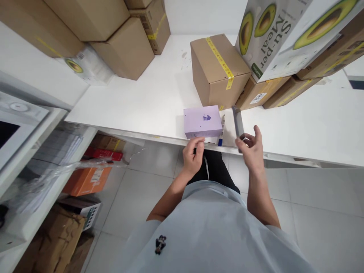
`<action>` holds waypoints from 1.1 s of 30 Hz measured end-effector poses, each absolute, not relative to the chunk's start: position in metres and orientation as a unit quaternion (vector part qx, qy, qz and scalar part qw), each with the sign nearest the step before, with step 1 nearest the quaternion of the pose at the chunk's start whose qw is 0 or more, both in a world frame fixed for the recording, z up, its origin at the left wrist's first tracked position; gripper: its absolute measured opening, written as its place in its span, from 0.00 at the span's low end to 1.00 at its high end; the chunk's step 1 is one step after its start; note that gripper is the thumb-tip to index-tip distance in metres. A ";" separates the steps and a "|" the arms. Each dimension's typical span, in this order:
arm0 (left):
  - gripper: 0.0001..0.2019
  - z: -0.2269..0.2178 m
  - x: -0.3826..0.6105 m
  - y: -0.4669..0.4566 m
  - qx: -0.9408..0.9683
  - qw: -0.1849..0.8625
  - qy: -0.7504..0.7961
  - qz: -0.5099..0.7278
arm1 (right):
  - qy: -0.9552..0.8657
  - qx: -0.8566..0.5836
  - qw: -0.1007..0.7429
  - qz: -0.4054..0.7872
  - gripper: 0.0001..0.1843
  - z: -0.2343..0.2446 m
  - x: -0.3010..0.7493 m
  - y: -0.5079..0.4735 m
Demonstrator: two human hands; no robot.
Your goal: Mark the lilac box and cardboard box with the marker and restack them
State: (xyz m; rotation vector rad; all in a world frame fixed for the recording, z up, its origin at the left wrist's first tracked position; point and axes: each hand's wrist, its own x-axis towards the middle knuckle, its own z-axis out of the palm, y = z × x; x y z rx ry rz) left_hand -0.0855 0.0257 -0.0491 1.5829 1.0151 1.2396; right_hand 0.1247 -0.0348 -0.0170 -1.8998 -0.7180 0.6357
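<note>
My left hand is at the table's front edge, just below a small purple box with a dark bird-like print. Its fingers are curled in to the thumb, and anything between them is too small to make out. To the right, my right hand has thumb and fingers closed around the near end of a slim grey object, whose kind I cannot tell. A marker pen with a blue end lies between the purple box and the grey object.
Behind the purple box stands a taped cardboard box. A large avocado-printed carton rests on more cardboard boxes at right. Cardboard boxes are piled at back left. Left of me, a shelf holds an orange box and plastic wrapping.
</note>
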 end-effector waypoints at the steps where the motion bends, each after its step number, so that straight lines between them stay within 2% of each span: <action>1: 0.19 -0.044 -0.079 0.022 0.619 0.487 0.383 0.482 | -0.324 -0.763 0.496 0.260 0.56 -0.013 0.110 -0.037; 4: 0.25 -0.035 -0.062 0.013 0.548 0.609 0.337 0.464 | -0.439 -0.726 0.482 0.218 0.57 -0.005 0.067 -0.040; 9: 0.28 -0.029 -0.063 0.003 0.411 0.671 0.386 0.480 | -0.548 -0.704 0.411 0.187 0.58 -0.005 0.033 -0.043; 11: 0.31 -0.026 -0.071 0.002 0.374 0.709 0.383 0.459 | -0.543 -0.684 0.433 0.222 0.52 -0.008 0.032 -0.042; 13: 0.33 -0.023 -0.077 0.002 0.324 0.749 0.374 0.440 | -0.513 -0.656 0.483 0.271 0.41 -0.009 0.032 -0.039; 15: 0.31 -0.020 -0.080 0.003 0.245 0.785 0.371 0.431 | -0.465 -0.638 0.525 0.318 0.29 -0.008 0.031 -0.036; 18: 0.27 -0.014 -0.079 0.004 0.122 0.815 0.373 0.426 | -0.399 -0.630 0.564 0.356 0.21 -0.006 0.028 -0.031; 23: 0.23 -0.006 -0.073 0.005 0.009 0.830 0.368 0.419 | -0.329 -0.608 0.613 0.382 0.18 -0.005 0.027 -0.030; 33: 0.24 0.000 -0.073 0.008 0.023 0.838 0.353 0.415 | -0.313 -0.582 0.649 0.378 0.16 -0.009 0.026 -0.029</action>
